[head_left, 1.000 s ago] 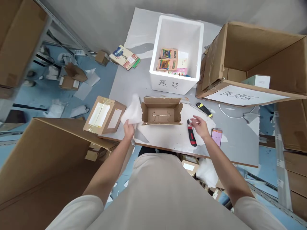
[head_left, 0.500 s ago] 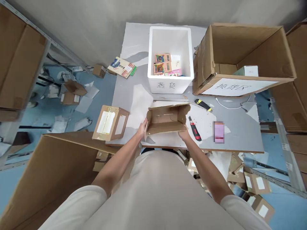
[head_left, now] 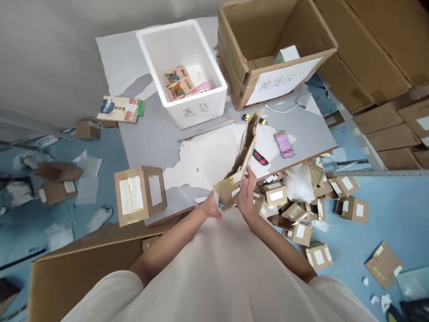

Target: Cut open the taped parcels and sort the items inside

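A small cardboard box (head_left: 232,185) with torn, open edges is tilted on its side between my two hands, above the table's front edge. My left hand (head_left: 211,206) grips its near left corner. My right hand (head_left: 247,191) is closed on its right side. Just beyond the box lies a red and black box cutter (head_left: 260,157). A yellow and black cutter (head_left: 263,120) is farther back, partly hidden by the box's upper end. On the left of the table stands a taped cardboard box (head_left: 132,194) with white labels.
A white foam box (head_left: 201,107) holding several booklets and a large cardboard box (head_left: 241,80) stand at the back. Books (head_left: 119,108) lie at the left edge, a pink blurred item (head_left: 284,145) at the right. Several discarded boxes (head_left: 300,232) cover the floor at right.
The small box has been turned from lying level to steeply tilted and drawn toward my body. My view has swung to the right, and my right hand now holds it by its side.
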Demonstrator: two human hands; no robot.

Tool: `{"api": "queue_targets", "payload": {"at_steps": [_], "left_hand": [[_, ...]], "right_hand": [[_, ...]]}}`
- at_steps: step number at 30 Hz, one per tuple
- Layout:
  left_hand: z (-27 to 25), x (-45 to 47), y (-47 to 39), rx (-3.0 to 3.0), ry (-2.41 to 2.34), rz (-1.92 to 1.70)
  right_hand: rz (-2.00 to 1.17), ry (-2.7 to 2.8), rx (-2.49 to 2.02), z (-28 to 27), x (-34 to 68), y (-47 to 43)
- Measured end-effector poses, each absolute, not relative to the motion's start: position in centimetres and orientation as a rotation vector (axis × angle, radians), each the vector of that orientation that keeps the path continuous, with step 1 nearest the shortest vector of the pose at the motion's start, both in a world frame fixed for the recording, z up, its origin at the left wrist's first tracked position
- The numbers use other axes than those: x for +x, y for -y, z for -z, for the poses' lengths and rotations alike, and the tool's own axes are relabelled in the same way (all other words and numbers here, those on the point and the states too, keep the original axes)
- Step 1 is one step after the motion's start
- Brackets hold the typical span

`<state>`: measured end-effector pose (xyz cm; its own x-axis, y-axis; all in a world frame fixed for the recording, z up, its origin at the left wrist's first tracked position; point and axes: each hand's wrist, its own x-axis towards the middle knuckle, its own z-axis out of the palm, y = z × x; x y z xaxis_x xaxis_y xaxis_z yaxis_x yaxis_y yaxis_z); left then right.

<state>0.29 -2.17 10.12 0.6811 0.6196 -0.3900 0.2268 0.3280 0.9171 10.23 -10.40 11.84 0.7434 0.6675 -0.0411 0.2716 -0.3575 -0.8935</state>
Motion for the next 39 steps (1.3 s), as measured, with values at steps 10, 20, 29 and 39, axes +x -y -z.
{"api": "queue_targets", "payload": {"at_steps": [10,20,29,39], "left_hand": [[-13.1,6.6,-0.3,1.459,-0.687,-0.26],[-7.2,28.8,16.5,1.602,-0.368,0.313],[-3.1,33.2,17.8,1.466,-0.296,0.733],[-2.9,18.4,5.0,1.578,-0.823,0.301]], "right_hand": [[-0.695,0.342,-1.781,-12.1,27.3,25.3],[-0.479,-0.378,-1.66,-7.6,24.7,44.4],[-0.356,-0.59,-1.59,-3.3,24.7,43.8],[-0.783,-0.251,-1.796,-0.1,31.0,33.6]]}}
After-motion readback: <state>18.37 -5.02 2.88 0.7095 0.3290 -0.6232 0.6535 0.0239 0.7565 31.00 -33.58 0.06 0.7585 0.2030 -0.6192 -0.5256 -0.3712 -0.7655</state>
